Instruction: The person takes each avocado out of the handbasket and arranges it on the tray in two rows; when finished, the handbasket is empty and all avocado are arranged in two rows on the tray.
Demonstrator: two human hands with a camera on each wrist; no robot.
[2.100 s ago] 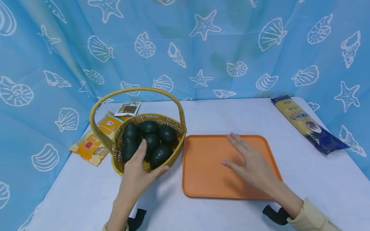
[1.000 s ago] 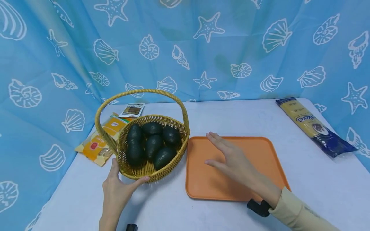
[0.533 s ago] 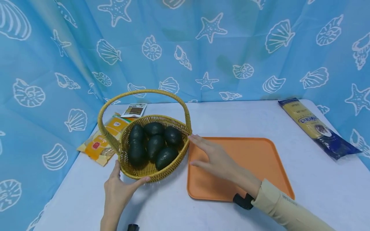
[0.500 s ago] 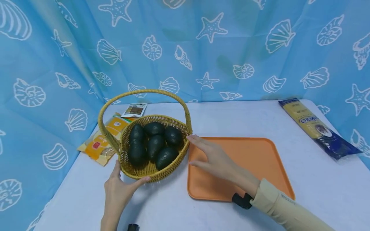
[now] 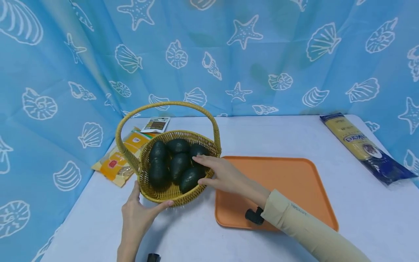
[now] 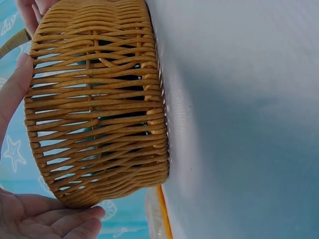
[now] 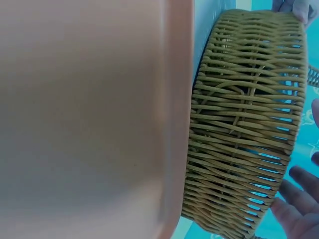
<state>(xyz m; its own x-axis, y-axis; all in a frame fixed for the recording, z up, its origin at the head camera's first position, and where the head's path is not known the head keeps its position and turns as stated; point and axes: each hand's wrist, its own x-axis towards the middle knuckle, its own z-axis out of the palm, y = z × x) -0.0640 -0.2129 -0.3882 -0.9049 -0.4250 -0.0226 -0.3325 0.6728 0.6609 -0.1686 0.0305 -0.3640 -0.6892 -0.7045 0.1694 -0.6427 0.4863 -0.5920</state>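
Note:
A woven wicker basket (image 5: 193, 196) with a tall hooped handle stands on the left half of the table, holding several dark green avocados (image 5: 179, 166). My left hand (image 5: 137, 214) rests against its front left side, thumb at the rim and fingers spread along the outer wall (image 6: 94, 109). Reaching over the right rim, my right hand (image 5: 226, 176) has its fingertips above the rightmost avocado (image 5: 198, 150). Its thumb is near the front avocado (image 5: 191, 179). In the right wrist view, part of the right hand (image 7: 301, 204) shows beside the basket wall (image 7: 244, 119).
An orange tray (image 5: 281, 182) lies right of the basket, under my right forearm. Behind the basket are a yellow-orange food packet (image 5: 114, 163) and a small white packet (image 5: 156, 124). A blue and gold bag (image 5: 366, 147) lies at the back right, before a blue curtain (image 5: 209, 36).
My left hand has moved from above the avocados to the basket's front left side. The right hand has moved left from over the tray to above the avocados.

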